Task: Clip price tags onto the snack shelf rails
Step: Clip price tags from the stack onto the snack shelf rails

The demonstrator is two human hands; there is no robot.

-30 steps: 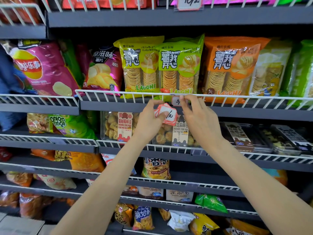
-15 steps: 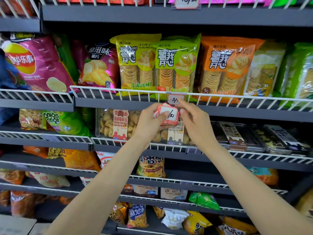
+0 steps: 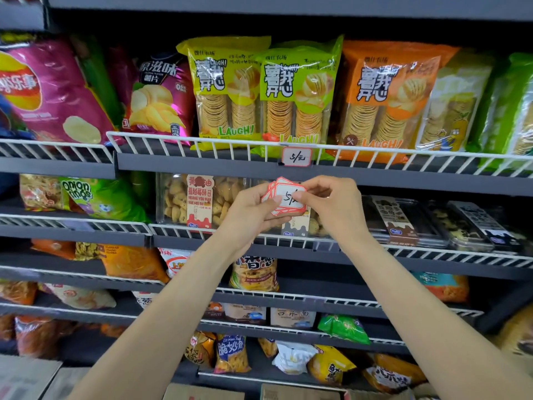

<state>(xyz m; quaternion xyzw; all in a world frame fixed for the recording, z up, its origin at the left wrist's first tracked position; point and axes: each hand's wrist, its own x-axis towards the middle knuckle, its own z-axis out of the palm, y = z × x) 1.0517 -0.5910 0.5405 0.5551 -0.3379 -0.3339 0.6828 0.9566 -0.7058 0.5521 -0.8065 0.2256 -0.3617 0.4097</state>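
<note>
Stack of price tags (image 3: 285, 199) sits gripped in left hand (image 3: 253, 210); right hand (image 3: 331, 202) pinches the top tag's right edge. Wire rail (image 3: 202, 141) with clipped tag (image 3: 297, 157) lies directly above both hands.

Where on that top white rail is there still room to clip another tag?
Bare rail runs left of the clipped price tag, before the magenta chip bag, and right, before the orange Laugh bag. Both hands crowd the tag stack below.

Both bare forearms are stretched forward and upward, converging at the middle. The left hand (image 3: 248, 217) is curled, thumb uppermost. The right hand (image 3: 331, 209) is bent inward, its fingertips (image 3: 302, 194) pinched together beside the left thumb.
</note>
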